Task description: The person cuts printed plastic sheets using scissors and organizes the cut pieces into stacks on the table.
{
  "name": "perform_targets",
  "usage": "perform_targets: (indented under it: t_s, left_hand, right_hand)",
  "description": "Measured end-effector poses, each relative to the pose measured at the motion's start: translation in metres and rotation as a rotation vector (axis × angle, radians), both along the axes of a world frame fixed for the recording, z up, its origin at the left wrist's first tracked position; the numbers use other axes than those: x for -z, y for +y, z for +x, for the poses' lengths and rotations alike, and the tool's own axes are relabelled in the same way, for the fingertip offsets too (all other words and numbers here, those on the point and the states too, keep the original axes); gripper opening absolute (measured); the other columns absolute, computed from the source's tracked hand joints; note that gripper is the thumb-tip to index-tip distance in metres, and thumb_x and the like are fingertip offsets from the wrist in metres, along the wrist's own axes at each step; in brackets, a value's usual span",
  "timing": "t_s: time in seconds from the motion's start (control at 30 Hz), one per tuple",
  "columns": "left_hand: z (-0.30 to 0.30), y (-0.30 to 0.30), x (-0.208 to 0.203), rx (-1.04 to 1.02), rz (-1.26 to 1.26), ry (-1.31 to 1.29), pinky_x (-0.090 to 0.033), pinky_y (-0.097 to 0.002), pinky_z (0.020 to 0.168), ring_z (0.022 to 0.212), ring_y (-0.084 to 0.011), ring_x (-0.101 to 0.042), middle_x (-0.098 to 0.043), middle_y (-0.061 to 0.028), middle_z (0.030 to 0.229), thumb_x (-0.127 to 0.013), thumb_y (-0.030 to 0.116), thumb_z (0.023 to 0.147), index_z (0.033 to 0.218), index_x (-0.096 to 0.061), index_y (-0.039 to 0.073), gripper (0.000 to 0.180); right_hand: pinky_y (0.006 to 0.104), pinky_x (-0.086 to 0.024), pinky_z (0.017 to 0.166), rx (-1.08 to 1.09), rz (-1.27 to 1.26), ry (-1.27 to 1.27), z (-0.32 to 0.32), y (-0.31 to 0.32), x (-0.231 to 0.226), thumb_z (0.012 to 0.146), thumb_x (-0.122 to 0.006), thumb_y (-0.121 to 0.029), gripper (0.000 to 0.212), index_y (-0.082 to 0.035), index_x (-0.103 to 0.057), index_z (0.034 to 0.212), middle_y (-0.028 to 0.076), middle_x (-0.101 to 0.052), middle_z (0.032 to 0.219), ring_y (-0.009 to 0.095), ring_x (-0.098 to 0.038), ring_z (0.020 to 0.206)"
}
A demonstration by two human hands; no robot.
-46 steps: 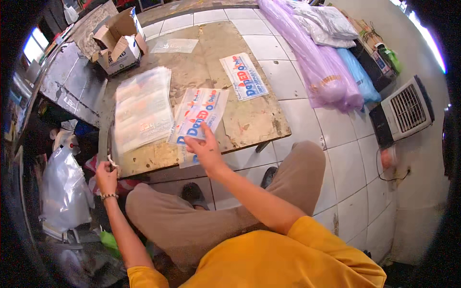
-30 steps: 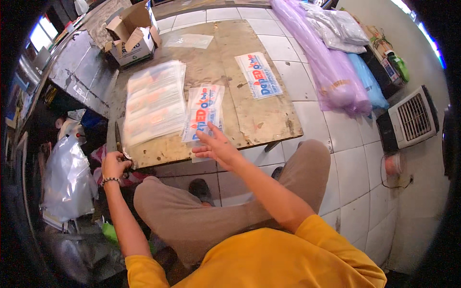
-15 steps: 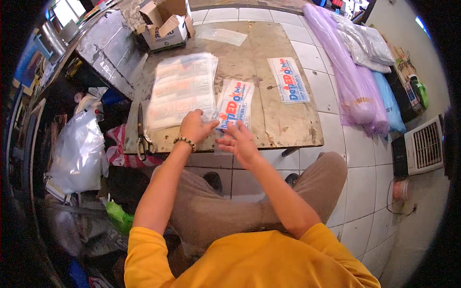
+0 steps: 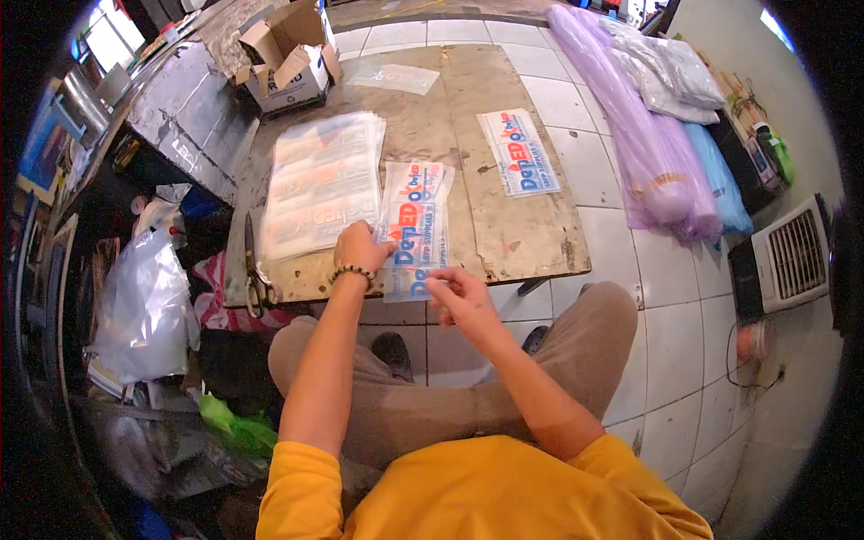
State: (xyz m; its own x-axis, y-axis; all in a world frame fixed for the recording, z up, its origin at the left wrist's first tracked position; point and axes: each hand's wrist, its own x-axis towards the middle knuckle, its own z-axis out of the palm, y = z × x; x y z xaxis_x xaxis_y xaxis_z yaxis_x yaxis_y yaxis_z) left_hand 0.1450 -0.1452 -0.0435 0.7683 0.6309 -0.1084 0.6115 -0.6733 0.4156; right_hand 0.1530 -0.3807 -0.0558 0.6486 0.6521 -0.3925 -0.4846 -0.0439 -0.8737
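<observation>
A clear plastic sheet with red and blue print (image 4: 409, 225) lies over another such sheet, its near end reaching past the table's front edge. My right hand (image 4: 466, 304) is closed in a pinch at that near end. On the sheet's left edge, my left hand (image 4: 362, 247), with a beaded bracelet at the wrist, has its thumb and fingers closed. Just beyond it sits a thick stack of printed plastic sheets (image 4: 324, 175). Farther right, a few printed pieces (image 4: 519, 153) lie in a small pile. Dark-handled scissors (image 4: 257, 279) rest at the table's left edge.
The worn wooden table (image 4: 459, 108) bears an opened cardboard box (image 4: 288, 67) and a clear plastic piece (image 4: 393, 78) at its far side. Purple plastic rolls (image 4: 630, 126) lie on the tiled floor at right. A clear plastic bag (image 4: 148, 306) stands at left.
My right hand has come nearer my body, from loosely spread to pinching. The upper printed sheet has slid toward me over the table edge. The whole view has shifted slightly.
</observation>
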Motion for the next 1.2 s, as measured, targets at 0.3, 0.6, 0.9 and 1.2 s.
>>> perform_targets:
  t_s: [0.3,0.6,0.9,1.2]
  left_hand:
    - [-0.047,-0.027,-0.005,0.037,-0.184,-0.272,-0.057,-0.0339,0.058,0.067,-0.0203,-0.072,-0.076,-0.0183,0.087,-0.085,0.013,0.078,0.109,-0.071,-0.003,0.038]
    - [-0.056,-0.046,0.007,0.144,-0.134,-0.28,-0.056,-0.0427,0.078,0.085,-0.0346,-0.072,-0.073,-0.0239,0.092,-0.078,0.023,0.083,0.115,-0.07,-0.004,0.043]
    - [-0.069,-0.075,-0.02,0.067,-0.085,-0.178,-0.055,-0.0384,0.073,0.075,-0.0306,-0.07,-0.07,-0.0206,0.08,-0.078,0.034,0.086,0.124,-0.065,-0.007,0.056]
    - [-0.085,-0.081,0.004,-0.108,-0.846,-0.761,-0.054,-0.0336,0.078,0.089,-0.0205,-0.069,-0.07,-0.0166,0.094,-0.075,0.017,0.09,0.139,-0.053,-0.005,0.058]
  right_hand:
    - [0.0273,-0.057,0.07,0.334,-0.003,-0.357,-0.01,-0.028,0.034,0.094,-0.073,-0.02,0.041,0.003,-0.057,0.124,0.012,-0.069,0.089,0.016,-0.07,0.082]
    - [0.0309,-0.06,0.072,0.26,0.009,-0.225,0.016,-0.001,0.015,0.093,-0.074,-0.017,0.063,0.011,-0.043,0.141,0.017,-0.068,0.096,0.021,-0.071,0.081]
    - [0.0404,-0.054,0.072,0.244,-0.273,-0.701,0.068,0.022,0.049,0.079,-0.079,-0.025,0.069,0.004,-0.055,0.136,0.016,-0.07,0.09,0.028,-0.07,0.079]
    - [0.0354,-0.054,0.076,0.284,0.087,-0.241,0.005,0.0,0.036,0.084,-0.075,-0.003,0.069,-0.005,-0.042,0.145,0.01,-0.065,0.098,0.021,-0.066,0.089]
